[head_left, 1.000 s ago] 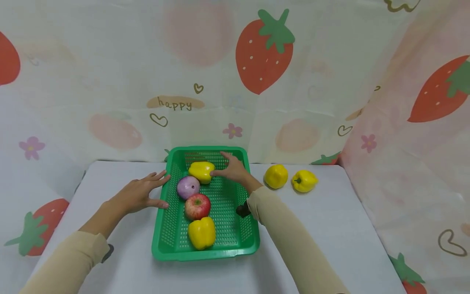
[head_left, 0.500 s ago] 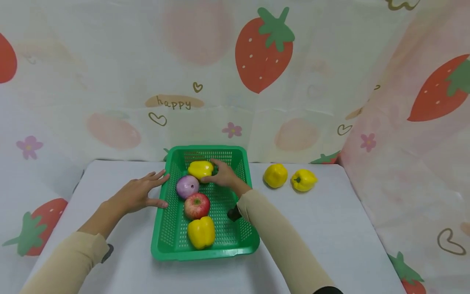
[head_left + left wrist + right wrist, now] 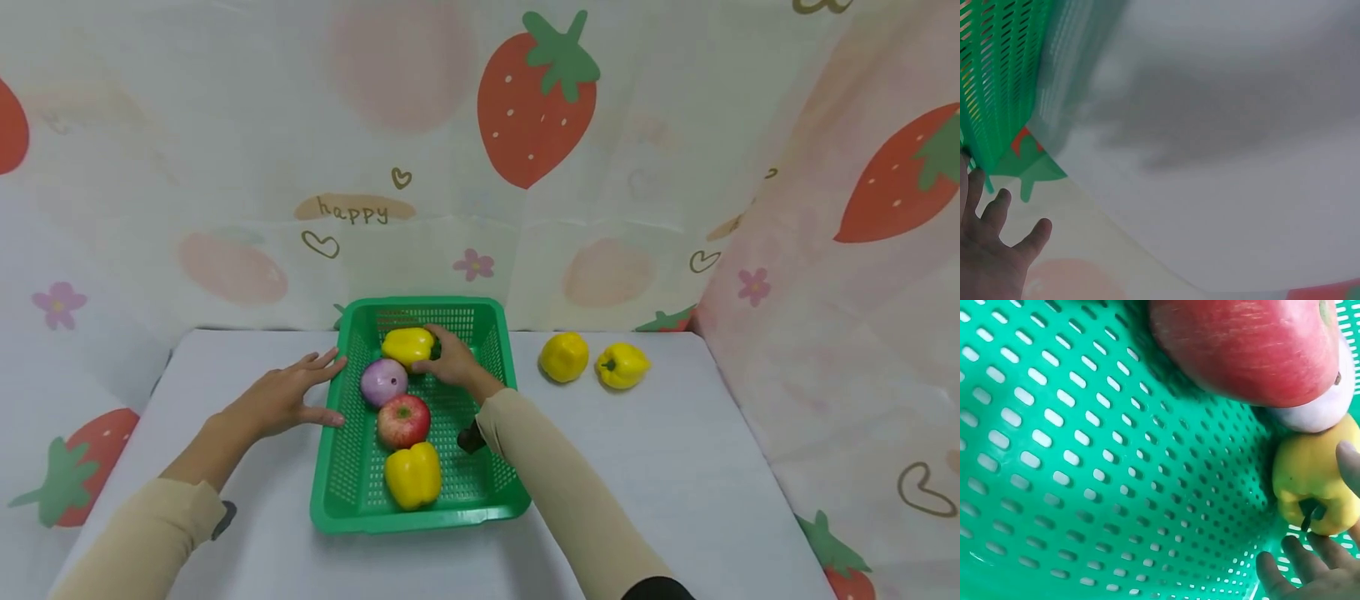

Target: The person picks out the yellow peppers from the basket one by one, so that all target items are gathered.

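Note:
A green plastic basket [image 3: 420, 523] stands on the white table. Inside it are a yellow bell pepper [image 3: 407, 343] at the back, a round purple onion-like vegetable [image 3: 383, 382], a red apple [image 3: 404, 421] and another yellow bell pepper [image 3: 413, 477] at the front. My right hand [image 3: 452, 360] reaches in and grips the stem end of the back pepper, thumb on the near side. The right wrist view shows the thumb against that pepper [image 3: 1310, 475], other fingers spread below it. With fingers spread, my left hand [image 3: 277, 396] rests its fingertips at the basket's left rim.
A round yellow fruit or vegetable [image 3: 564, 357] and a yellow bell pepper [image 3: 622, 366] lie on the table right of the basket. A strawberry-print sheet [image 3: 420, 150] hangs behind the table and at its sides.
My right hand has moved left and closed in on the back yellow pepper, which has turned slightly so its stem shows. My left hand stays at the rim.

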Tool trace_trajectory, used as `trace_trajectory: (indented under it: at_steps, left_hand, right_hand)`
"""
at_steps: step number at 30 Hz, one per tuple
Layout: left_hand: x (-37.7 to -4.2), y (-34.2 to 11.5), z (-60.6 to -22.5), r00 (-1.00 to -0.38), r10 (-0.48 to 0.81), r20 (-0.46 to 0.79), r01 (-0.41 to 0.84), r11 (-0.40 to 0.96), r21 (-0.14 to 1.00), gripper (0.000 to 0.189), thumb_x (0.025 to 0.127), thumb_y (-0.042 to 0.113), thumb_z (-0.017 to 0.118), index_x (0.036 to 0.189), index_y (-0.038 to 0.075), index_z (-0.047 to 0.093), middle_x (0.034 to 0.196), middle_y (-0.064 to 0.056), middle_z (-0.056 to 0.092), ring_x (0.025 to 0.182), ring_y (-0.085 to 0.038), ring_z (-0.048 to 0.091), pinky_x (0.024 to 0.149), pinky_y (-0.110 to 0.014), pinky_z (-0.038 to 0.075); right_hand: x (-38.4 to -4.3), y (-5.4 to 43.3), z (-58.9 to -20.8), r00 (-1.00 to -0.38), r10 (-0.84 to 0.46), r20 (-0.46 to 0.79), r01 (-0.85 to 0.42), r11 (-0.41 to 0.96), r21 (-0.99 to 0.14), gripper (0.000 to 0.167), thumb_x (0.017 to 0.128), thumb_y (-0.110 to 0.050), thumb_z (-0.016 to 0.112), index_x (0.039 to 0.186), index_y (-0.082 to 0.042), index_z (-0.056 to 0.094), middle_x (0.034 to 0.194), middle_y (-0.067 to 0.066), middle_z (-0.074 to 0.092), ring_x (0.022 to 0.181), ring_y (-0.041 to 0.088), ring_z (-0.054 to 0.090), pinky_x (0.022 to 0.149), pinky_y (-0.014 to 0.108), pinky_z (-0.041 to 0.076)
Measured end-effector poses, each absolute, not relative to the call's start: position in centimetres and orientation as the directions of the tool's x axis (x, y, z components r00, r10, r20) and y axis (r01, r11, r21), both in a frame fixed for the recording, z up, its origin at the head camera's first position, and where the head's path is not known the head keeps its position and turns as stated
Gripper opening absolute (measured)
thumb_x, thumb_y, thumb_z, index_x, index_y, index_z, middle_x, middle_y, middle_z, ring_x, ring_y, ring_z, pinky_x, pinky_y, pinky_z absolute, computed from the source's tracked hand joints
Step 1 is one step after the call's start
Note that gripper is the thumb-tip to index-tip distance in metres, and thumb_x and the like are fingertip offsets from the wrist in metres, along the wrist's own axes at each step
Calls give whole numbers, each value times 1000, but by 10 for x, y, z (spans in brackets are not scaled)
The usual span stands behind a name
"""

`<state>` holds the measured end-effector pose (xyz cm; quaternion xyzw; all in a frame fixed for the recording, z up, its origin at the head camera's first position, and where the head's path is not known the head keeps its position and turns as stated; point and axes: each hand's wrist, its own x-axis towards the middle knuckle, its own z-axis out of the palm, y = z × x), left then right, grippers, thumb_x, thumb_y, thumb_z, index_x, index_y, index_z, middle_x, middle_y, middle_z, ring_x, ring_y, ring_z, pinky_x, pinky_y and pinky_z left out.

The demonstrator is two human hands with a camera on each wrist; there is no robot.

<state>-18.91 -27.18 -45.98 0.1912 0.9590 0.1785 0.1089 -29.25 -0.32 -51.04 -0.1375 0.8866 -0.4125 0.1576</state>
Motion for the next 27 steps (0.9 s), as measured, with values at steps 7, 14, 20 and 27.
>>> trace_trajectory:
  at_steps: [7,14,20,27]
  left_hand:
    - [-189,-269,-459,-902,411,-135,335,861,383,96,79,54,78,152,6,38,160,-20,27,142,-52,27,104,-74,29]
    - [-191,-267,-456,-900,414,-139,340,863,373,96,79,52,79,152,6,38,160,-21,27,142,-52,27,104,-74,29]
    - [-191,-268,-455,-898,418,-139,344,862,371,97,79,54,77,152,5,38,160,-21,27,141,-52,27,104,-74,30]
    - [-190,-271,-457,-895,428,-128,361,861,358,96,79,53,78,151,4,39,159,-22,29,140,-53,30,102,-74,32]
  right_hand:
    - [-294,1,-511,-917,-365,-160,-113,621,-775,70,93,-20,74,152,-10,38,150,13,46,131,29,48,113,43,37]
    - [-295,6,-502,-919,-370,-134,-134,613,-779,69,93,-19,73,151,-7,39,149,14,47,130,29,49,110,41,41]
    - [-295,11,-489,-904,-407,-129,-179,634,-752,71,93,-21,73,153,-9,36,152,11,44,132,27,48,112,40,39]
    - [-292,27,-463,-877,-476,-66,-293,638,-712,73,92,-25,75,153,-12,37,147,9,49,129,24,51,109,38,42]
